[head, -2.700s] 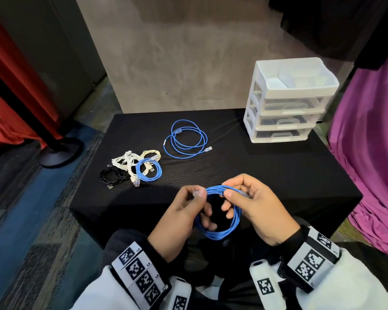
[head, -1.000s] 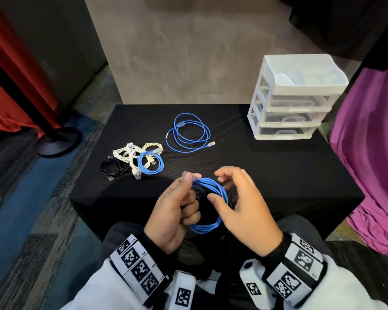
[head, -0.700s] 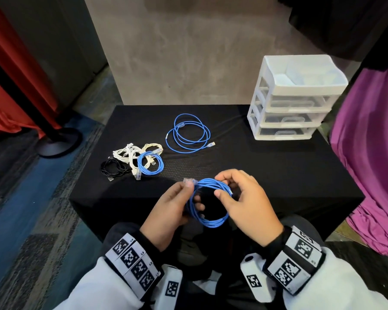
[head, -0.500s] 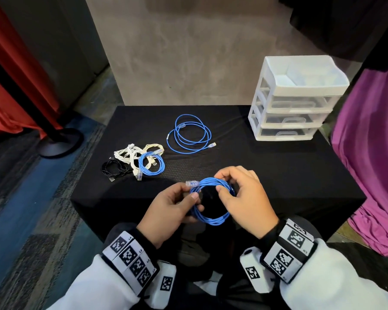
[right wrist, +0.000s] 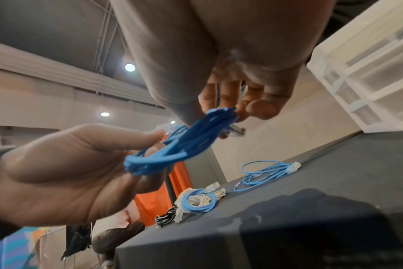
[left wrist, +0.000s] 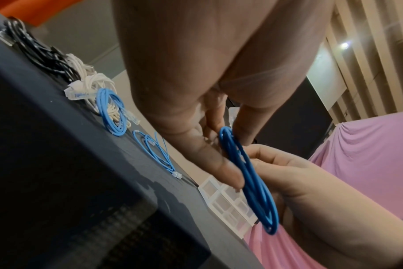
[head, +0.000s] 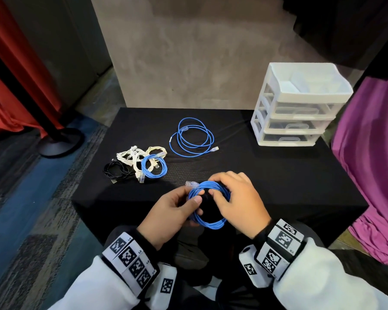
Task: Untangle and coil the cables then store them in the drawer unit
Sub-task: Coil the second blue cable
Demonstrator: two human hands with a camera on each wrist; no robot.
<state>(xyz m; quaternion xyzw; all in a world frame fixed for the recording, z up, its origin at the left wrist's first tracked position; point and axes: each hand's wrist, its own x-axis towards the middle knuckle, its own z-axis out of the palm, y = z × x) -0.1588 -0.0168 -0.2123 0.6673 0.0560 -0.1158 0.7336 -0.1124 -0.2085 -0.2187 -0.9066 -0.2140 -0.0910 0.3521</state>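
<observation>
Both your hands, left (head: pixel 174 208) and right (head: pixel 238 201), pinch the springy, light coil (head: pixel 207 205) (it'll unwind). Grip across all loops at 12 o'clock.

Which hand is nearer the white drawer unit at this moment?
Right. The right hand grips the blue coil on the side toward the drawer unit, which stands at the table's far right corner. The left hand holds the coil's opposite side, farther away.

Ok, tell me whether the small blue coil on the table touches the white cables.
Touching. The head view shows the small blue coil lying over the white cables, white strands crossing inside its ring; the right wrist view shows the same overlap.
</observation>
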